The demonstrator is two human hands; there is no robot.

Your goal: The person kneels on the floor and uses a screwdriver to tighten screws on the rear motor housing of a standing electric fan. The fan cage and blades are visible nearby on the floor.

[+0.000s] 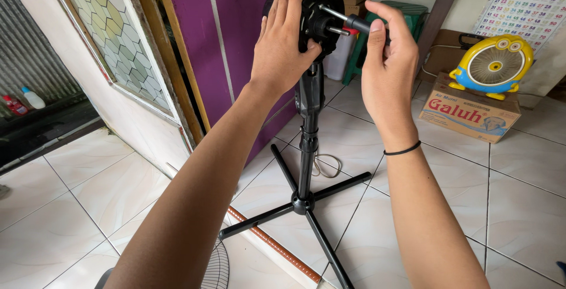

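Observation:
A black stand fan with its blades and guards off stands on a cross-shaped base on the tiled floor. My left hand wraps over the left side of the round black motor head, steadying it. My right hand grips the black handle of a screwdriver, whose metal shaft points into the front of the motor head beside the bare motor shaft. A black band circles my right wrist.
A purple door stands behind the fan. A cardboard box carries a small yellow-and-blue fan at the right. A wire fan guard lies at the bottom edge. A green stool and boxes sit behind. A cable lies near the base.

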